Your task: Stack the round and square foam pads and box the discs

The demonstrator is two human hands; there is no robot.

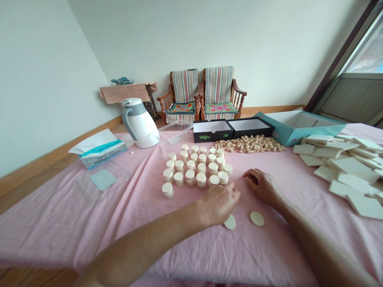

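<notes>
My left hand (220,205) rests on the pink cloth with fingers curled, just below the stacks of cream round discs (196,169). A flat disc (229,222) pokes out from under its wrist side. My right hand (261,184) lies a little to the right, fingers bent inward over the cloth; what they hold, if anything, is hidden. Another loose disc (257,218) lies beneath that forearm's edge.
A heap of small beige balls (250,144) sits before two open black boxes (231,129). Square cream tiles (347,167) pile at the right beside a teal box (299,127). A white jug (140,123), tissue packet (100,148) and clear plastic lid (103,179) stand left.
</notes>
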